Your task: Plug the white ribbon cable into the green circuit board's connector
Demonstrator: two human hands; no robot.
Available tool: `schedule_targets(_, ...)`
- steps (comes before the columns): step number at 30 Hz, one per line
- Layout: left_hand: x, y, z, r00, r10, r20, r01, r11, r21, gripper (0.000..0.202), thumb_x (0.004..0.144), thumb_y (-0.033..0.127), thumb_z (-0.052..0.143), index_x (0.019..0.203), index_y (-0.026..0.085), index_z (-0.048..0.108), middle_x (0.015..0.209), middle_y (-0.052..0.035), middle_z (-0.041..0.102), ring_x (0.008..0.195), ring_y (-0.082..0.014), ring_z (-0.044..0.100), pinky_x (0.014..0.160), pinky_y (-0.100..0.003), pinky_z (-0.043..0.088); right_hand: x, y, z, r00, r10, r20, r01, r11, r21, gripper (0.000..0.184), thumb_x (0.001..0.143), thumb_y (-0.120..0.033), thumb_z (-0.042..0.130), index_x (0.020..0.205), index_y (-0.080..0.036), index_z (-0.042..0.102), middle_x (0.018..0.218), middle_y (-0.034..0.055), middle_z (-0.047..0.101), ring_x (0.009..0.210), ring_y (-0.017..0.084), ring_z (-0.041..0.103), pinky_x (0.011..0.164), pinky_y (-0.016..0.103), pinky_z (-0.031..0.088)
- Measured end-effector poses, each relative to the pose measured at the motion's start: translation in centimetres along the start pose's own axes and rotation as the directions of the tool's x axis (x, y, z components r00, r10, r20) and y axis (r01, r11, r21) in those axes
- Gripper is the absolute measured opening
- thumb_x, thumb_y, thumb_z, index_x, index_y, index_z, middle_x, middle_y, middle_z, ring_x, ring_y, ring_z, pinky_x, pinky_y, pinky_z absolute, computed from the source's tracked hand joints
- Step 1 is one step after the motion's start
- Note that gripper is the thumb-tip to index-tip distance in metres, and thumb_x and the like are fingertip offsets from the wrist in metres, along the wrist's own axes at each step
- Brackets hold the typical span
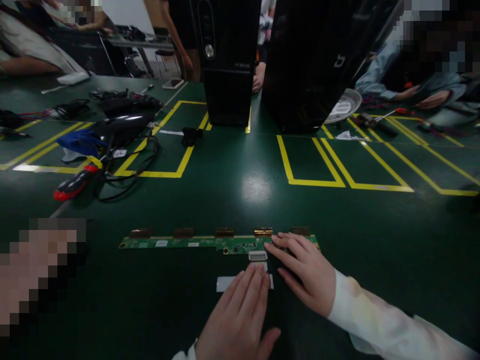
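A long, narrow green circuit board point(172, 243) lies flat across the green table, with several amber film tabs along its far edge. At its near edge sits a pale connector point(258, 256), and a short white flat cable point(259, 266) runs from it toward me. My left hand point(238, 310) rests over that cable with fingers stretched out and thumb apart, holding nothing. Under these fingers a white strip point(225, 284) is partly hidden. My right hand point(305, 267) is spread out, its fingertips touching the board's right part; that end is partly covered.
A red-and-black screwdriver point(75, 184), a black power tool point(125, 124) and its cord lie at the left. Two black computer towers point(227, 95) stand at the back. Yellow tape outlines point(317, 183) mark the table. A white basket point(345, 105) is behind; people surround the table.
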State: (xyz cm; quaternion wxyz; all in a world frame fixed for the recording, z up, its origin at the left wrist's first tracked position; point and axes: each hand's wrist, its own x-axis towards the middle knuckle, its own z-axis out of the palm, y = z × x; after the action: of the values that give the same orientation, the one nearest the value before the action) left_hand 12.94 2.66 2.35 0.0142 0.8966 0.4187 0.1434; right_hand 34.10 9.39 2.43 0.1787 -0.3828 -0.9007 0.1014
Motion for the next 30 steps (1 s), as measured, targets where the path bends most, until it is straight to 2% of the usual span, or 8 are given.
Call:
schedule_targets(8,-0.1,0.1,0.4,1.000,-0.009,0.027,0.008,1.000,0.027,0.061,0.091,0.053,0.041,0.132,0.008,0.049,0.138,-0.0137,0.050,0.127,-0.0273,0.045,0.104,-0.035,0.036,0.0,-0.1,-0.1,1.000,0.013,0.002,-0.013,1.000,0.008,0.046,0.087,-0.021,0.043,0.132,-0.020,0.050,0.126,0.0120,0.054,0.123,0.027,0.043,0.098,0.049,0.043)
schedule_targets(21,0.5,-0.4,-0.6,0.994,-0.017,0.110,0.020,0.999,-0.030,0.059,0.091,0.053,0.042,0.135,0.013,0.046,0.142,-0.0126,0.046,0.129,-0.0275,0.043,0.105,-0.041,0.037,-0.1,-0.1,-0.2,1.000,0.006,0.026,-0.006,1.000,0.010,0.048,0.087,-0.021,0.044,0.135,-0.019,0.046,0.129,0.0121,0.052,0.125,0.027,0.040,0.100,0.049,0.041)
schedule_targets(25,0.6,-0.4,-0.6,0.996,-0.034,0.083,0.036,0.999,-0.022,0.057,0.091,0.051,0.043,0.135,0.015,0.046,0.141,-0.0121,0.047,0.128,-0.0275,0.045,0.104,-0.041,0.039,-0.1,0.0,-0.2,1.000,-0.003,0.025,0.003,1.000,0.006,0.048,0.087,-0.022,0.045,0.134,-0.018,0.047,0.128,0.0123,0.052,0.125,0.027,0.039,0.100,0.049,0.041)
schedule_targets(30,0.7,-0.4,-1.1,0.999,-0.025,0.025,0.026,0.999,-0.031,0.047,0.093,0.041,0.045,0.131,0.014,0.050,0.136,-0.0111,0.053,0.123,-0.0245,0.050,0.102,-0.038,0.042,-0.1,0.1,-0.1,1.000,-0.002,0.022,0.001,1.000,0.010,0.048,0.086,-0.021,0.045,0.134,-0.018,0.048,0.128,0.0128,0.052,0.125,0.027,0.039,0.099,0.049,0.041)
